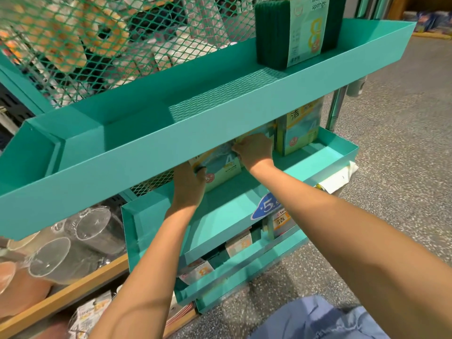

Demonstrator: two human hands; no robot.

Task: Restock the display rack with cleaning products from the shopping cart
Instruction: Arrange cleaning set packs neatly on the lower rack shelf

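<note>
Both my hands reach under the top tray (220,118) onto the second tray (342,152). My left hand (188,184) and right hand (254,151) grip one cleaning-product pack (223,167) between them, near the tray's back edge, just left of another standing pack (300,130).

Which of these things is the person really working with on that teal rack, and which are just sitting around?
Part of the job:
- left hand and right hand, both holding a cleaning pack
- middle shelf receiving it
- standing pack already there
- sponge pack on the top shelf

Just lying about:
- clear plastic cups
- price sticker
- speckled floor
</note>
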